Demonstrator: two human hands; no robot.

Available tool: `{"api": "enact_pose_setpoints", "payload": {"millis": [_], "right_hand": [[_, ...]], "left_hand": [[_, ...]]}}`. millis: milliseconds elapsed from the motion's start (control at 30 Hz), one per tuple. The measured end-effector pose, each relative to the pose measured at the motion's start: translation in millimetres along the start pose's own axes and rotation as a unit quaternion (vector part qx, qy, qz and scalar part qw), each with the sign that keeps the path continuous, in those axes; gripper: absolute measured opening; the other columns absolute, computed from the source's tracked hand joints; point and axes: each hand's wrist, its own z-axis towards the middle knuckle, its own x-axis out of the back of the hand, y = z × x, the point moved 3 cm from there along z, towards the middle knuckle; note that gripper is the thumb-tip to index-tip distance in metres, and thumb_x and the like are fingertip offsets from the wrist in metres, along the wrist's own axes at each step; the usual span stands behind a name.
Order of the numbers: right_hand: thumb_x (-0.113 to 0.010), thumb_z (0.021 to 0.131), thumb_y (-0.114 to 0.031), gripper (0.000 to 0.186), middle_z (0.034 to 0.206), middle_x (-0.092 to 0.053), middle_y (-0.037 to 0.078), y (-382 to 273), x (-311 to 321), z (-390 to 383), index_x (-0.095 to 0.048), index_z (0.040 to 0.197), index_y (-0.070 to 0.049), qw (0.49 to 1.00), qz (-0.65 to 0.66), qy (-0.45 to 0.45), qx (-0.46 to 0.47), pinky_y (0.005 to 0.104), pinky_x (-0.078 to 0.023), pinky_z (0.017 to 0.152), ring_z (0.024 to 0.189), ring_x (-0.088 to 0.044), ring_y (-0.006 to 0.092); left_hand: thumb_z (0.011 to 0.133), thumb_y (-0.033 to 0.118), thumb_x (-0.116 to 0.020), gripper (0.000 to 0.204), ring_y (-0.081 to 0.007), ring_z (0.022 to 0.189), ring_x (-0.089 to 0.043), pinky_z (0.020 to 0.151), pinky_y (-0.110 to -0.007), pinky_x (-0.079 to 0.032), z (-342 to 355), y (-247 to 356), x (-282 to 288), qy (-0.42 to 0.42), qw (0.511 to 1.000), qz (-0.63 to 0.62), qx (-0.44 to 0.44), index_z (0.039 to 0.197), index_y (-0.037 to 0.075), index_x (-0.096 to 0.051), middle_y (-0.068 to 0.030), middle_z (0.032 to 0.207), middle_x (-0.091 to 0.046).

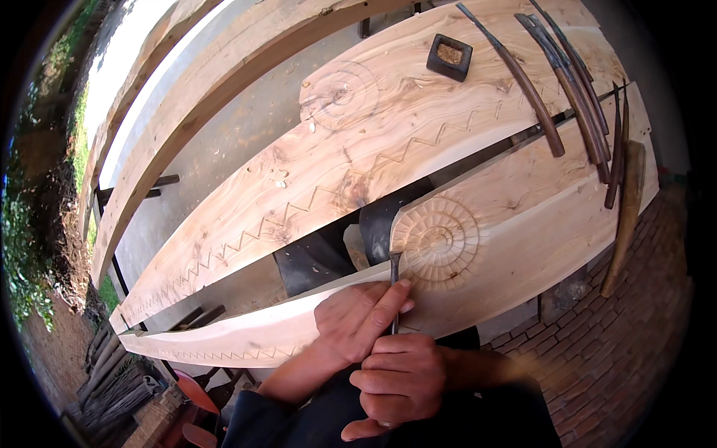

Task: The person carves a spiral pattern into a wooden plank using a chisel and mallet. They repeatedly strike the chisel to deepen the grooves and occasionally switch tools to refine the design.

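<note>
A dark metal carving chisel (394,278) stands with its tip at the left edge of a carved round pattern (444,237) on the near wooden plank (523,235). My right hand (399,382) is wrapped round the chisel's handle, which the fist hides. Just above it, my left hand (364,317) rests at the plank's edge, its fingers closed against the shank. Rings and radial cuts make up the round pattern. Beyond a dark gap lies a second plank (254,198), with a zigzag line carved along it and a fainter circle (341,92) at its far end.
Several long-handled carving tools (575,93) lie across both planks at the right, beside a thick wooden stick (626,216). A small square dark box (449,57) holds brownish bits. Curved beams (187,97) stand at the far left. Brick paving (590,351) lies at the lower right.
</note>
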Motion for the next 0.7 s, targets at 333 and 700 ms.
{"api": "enact_pose_setpoints", "payload": {"millis": [333,700], "right_hand": [[-0.082,0.097,-0.048,0.057,0.08,-0.067,0.011,7.6,-1.4,-2.3,-0.052,0.07,-0.007,0.996,0.04,0.082,0.015,0.0367,-0.054,0.059,0.063,-0.066,0.0254],[-0.079,0.101,-0.037,0.052,0.073,-0.057,0.007,7.6,-5.0,-5.8,-0.049,0.069,-0.009,0.998,0.022,0.051,-0.018,0.0328,-0.049,0.06,0.062,-0.057,0.021]], "left_hand": [[0.083,0.002,-0.085,0.037,-0.021,0.071,-0.073,0.062,-0.03,-0.057,2.6,-2.8,1.9,-0.02,1.0,0.004,-0.005,0.12,-0.001,-0.08,-0.0089,0.083,-0.074],[0.08,0.002,-0.083,0.042,-0.0189,0.069,-0.072,0.06,-0.029,-0.054,4.0,-2.6,-0.3,-0.018,1.0,0.025,-0.001,0.122,0.0,-0.08,-0.0075,0.082,-0.074]]}}
